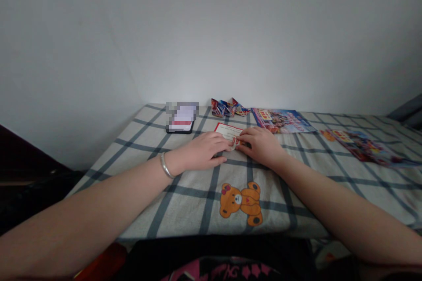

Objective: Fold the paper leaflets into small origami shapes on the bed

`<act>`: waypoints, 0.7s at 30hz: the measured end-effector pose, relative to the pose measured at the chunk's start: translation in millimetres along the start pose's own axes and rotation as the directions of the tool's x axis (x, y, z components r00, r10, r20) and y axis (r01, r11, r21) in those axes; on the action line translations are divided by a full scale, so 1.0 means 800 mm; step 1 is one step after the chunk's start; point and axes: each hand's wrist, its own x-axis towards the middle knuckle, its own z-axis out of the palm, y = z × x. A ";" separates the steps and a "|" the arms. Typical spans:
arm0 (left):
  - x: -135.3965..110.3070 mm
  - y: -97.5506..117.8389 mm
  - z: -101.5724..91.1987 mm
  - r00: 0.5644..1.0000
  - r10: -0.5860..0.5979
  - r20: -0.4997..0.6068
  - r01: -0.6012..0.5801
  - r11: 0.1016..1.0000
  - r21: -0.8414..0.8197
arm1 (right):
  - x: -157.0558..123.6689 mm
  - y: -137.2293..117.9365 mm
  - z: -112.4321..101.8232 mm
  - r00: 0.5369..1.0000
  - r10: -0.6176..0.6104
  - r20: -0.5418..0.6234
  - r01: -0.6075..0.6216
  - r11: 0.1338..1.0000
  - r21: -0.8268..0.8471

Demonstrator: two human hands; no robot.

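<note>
My left hand (pixel 201 151) and my right hand (pixel 260 145) meet at the near edge of a small white paper with a red border (pixel 227 132) lying on the checked cloth. Both press down on it with fingers held together and fingertips touching at the paper's corner. A silver bangle (pixel 165 166) circles my left wrist. Part of the paper is hidden under the fingers.
A phone (pixel 180 120) lies behind the left hand. Folded coloured paper pieces (pixel 229 108) sit near the wall. Two printed flyers (pixel 283 120) (pixel 362 145) lie to the right. The checked cloth (pixel 184 202) has an orange bear print (pixel 242 202). A white wall stands behind.
</note>
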 end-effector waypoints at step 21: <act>0.002 0.001 0.000 0.999 -0.030 0.036 0.027 0.997 0.076 | -0.001 0.004 0.004 0.980 -0.164 -0.110 0.170 0.984 0.049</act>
